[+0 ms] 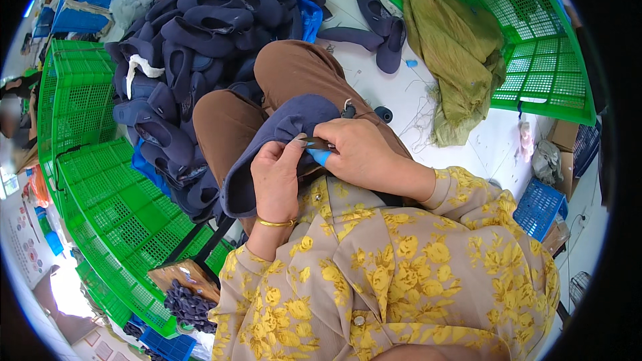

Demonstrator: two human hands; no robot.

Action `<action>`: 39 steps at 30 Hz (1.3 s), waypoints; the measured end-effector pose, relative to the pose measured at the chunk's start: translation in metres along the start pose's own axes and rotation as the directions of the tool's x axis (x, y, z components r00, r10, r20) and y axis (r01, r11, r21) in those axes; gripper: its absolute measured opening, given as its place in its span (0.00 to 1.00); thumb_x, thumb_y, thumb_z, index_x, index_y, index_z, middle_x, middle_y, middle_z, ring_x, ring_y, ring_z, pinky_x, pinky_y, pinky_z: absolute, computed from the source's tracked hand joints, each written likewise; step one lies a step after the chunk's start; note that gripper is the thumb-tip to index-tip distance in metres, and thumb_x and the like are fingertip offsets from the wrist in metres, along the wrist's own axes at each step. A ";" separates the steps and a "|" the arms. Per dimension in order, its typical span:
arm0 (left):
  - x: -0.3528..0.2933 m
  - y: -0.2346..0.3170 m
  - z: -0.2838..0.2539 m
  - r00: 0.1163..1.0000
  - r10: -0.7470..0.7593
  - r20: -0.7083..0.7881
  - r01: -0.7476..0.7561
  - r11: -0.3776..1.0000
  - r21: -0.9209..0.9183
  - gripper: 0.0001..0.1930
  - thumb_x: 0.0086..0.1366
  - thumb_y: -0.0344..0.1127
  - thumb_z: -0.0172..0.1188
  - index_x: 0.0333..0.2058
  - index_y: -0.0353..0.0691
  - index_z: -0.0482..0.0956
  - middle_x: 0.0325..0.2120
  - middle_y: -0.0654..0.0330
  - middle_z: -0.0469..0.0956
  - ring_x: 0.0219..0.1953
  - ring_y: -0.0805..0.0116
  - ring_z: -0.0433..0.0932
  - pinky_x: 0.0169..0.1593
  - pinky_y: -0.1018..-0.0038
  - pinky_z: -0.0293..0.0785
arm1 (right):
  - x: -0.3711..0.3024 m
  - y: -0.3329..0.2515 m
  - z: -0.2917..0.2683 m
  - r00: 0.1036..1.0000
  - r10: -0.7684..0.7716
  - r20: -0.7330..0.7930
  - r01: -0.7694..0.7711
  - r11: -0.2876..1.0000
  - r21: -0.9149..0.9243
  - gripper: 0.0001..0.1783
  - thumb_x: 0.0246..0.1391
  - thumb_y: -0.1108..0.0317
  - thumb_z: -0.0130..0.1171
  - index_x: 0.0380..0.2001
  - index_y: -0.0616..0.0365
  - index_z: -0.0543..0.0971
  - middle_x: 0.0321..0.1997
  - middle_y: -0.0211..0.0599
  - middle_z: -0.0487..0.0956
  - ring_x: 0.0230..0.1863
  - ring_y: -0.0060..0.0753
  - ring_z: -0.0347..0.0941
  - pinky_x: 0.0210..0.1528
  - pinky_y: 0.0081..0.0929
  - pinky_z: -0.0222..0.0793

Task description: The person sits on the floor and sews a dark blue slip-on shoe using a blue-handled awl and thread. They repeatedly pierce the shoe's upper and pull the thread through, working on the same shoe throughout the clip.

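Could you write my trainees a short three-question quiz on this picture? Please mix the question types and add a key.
1. Multiple choice. What is the right hand holding?
A) A small dark tool
B) An olive cloth
C) A blue crate

2. True or false? The navy shoe beneath the hands is lying on the floor.

3. Fill in the gap. A gold-coloured bracelet circles the person's ____ wrist.

Key:
1. A
2. False; it lies over the brown trousers, on the person's lap.
3. left
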State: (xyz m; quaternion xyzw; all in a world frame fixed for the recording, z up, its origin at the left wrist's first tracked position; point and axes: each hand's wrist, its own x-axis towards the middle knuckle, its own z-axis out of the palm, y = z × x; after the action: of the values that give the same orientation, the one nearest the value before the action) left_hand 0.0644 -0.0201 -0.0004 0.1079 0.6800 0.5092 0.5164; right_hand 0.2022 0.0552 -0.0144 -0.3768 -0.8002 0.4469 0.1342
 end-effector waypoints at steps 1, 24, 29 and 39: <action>0.000 0.000 0.000 1.000 -0.002 -0.003 0.002 1.000 -0.010 0.09 0.62 0.31 0.65 0.25 0.37 0.76 0.22 0.71 0.71 0.24 0.86 0.63 0.26 0.85 0.57 | 0.000 0.000 0.000 1.000 -0.024 -0.006 0.024 1.000 -0.009 0.05 0.46 0.69 0.56 0.24 0.60 0.74 0.27 0.45 0.77 0.32 0.53 0.75 0.33 0.47 0.68; 0.002 -0.006 -0.021 0.971 -0.013 0.238 0.060 0.980 -0.191 0.10 0.66 0.28 0.57 0.24 0.44 0.70 0.26 0.69 0.72 0.30 0.80 0.68 0.36 0.80 0.64 | -0.028 0.008 0.005 0.999 0.048 -0.002 -0.043 0.906 0.420 0.10 0.52 0.73 0.57 0.40 0.60 0.79 0.30 0.51 0.80 0.31 0.51 0.78 0.34 0.38 0.72; 0.002 -0.007 -0.024 0.965 0.003 0.261 0.054 0.977 -0.209 0.11 0.66 0.28 0.56 0.24 0.44 0.69 0.26 0.67 0.73 0.31 0.78 0.69 0.39 0.78 0.65 | -0.028 0.007 0.005 0.999 0.031 -0.010 -0.025 0.918 0.395 0.10 0.51 0.74 0.56 0.38 0.60 0.79 0.30 0.52 0.80 0.31 0.54 0.77 0.34 0.43 0.71; 0.004 -0.017 -0.033 0.947 0.041 0.319 0.047 0.964 -0.263 0.03 0.66 0.28 0.56 0.32 0.39 0.76 0.34 0.62 0.79 0.37 0.75 0.74 0.46 0.76 0.68 | -0.024 0.006 0.012 0.998 0.052 0.027 -0.058 0.942 0.330 0.11 0.53 0.77 0.56 0.40 0.55 0.74 0.31 0.48 0.79 0.33 0.54 0.77 0.34 0.37 0.71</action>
State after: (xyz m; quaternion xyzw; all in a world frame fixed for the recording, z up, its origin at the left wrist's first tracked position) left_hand 0.0421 -0.0443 -0.0179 0.1175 0.5120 0.5711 0.6308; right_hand 0.2149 0.0327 -0.0231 -0.3671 -0.7041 0.5818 0.1757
